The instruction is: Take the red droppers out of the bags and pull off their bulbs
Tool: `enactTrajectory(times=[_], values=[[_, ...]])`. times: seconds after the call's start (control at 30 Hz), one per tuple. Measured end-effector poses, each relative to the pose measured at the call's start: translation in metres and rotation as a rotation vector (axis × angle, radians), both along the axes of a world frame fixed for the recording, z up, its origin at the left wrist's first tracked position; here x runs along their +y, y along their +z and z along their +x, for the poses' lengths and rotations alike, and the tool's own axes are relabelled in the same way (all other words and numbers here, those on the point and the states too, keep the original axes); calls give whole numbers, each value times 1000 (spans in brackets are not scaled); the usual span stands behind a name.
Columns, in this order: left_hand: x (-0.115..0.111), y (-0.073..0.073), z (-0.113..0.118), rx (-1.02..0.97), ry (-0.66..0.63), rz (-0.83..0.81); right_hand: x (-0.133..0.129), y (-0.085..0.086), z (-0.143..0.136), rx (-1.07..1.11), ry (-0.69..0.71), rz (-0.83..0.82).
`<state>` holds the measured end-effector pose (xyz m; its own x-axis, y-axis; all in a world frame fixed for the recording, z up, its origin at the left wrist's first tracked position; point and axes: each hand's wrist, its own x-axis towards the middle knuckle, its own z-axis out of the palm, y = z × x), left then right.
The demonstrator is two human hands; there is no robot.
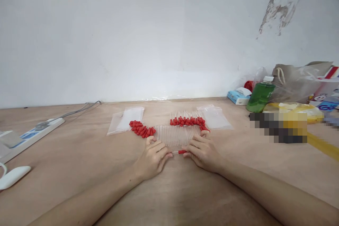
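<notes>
Several red tips (143, 129) lie heaped at left, near the left hand (155, 159), which pinches a thin pale stick (175, 152). Clear tubes (173, 136) lie side by side behind; the right hand (202, 150) grasps the stick's red end (182, 152).

There are two hands (153, 156), one held red-tipped stick (182, 152), one green bottle (261, 96) and one power strip (29, 135).

Looks from the head, forward and down, in 1 view — close above a light-brown wooden tabletop (169, 197). Faces a flaking white wall (143, 35) nearly square-on — just beyond the far edge.
</notes>
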<state>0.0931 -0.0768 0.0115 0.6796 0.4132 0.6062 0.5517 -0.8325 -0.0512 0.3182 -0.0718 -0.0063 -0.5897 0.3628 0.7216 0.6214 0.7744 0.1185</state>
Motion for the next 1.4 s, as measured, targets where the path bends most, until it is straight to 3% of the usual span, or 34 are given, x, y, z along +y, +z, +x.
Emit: enactTrajectory(times=[1.4], values=[[-5,-4,-10,-9,-78,-94,-15,9,4,-110,85,-52]])
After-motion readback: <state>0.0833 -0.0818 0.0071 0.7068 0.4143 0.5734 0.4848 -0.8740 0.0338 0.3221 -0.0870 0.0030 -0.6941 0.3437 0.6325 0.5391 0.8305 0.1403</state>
